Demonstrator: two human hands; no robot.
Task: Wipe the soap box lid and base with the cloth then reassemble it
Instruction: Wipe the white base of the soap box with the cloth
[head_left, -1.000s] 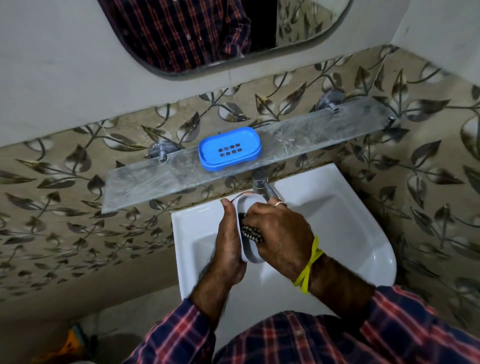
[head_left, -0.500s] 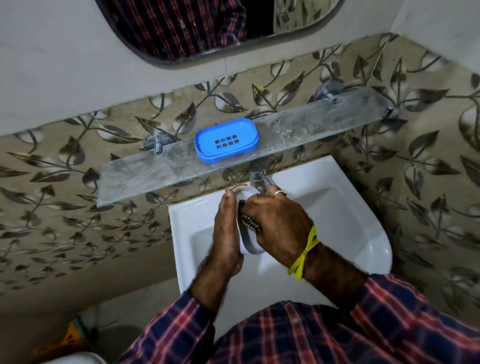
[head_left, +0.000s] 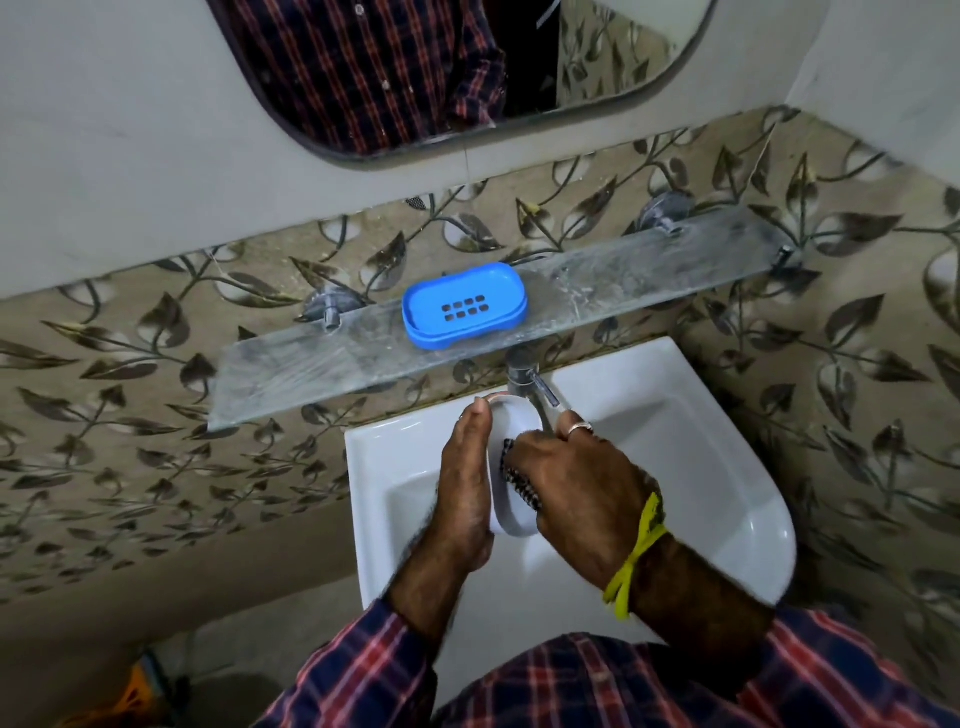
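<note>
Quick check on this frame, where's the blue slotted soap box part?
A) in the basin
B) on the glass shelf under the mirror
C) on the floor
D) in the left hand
B: the blue slotted part sits on the glass shelf, apart from both hands; the left hand and right hand are on the white part over the basin.

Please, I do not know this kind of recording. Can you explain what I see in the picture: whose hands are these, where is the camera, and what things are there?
There is no machine: a person wears the camera on the head, looking down. The left hand holds a white soap box part on edge over the white sink. The right hand presses a dark checked cloth against it. The blue slotted soap box part lies on the glass shelf, above the tap. Which part is lid or base, I cannot tell.
</note>
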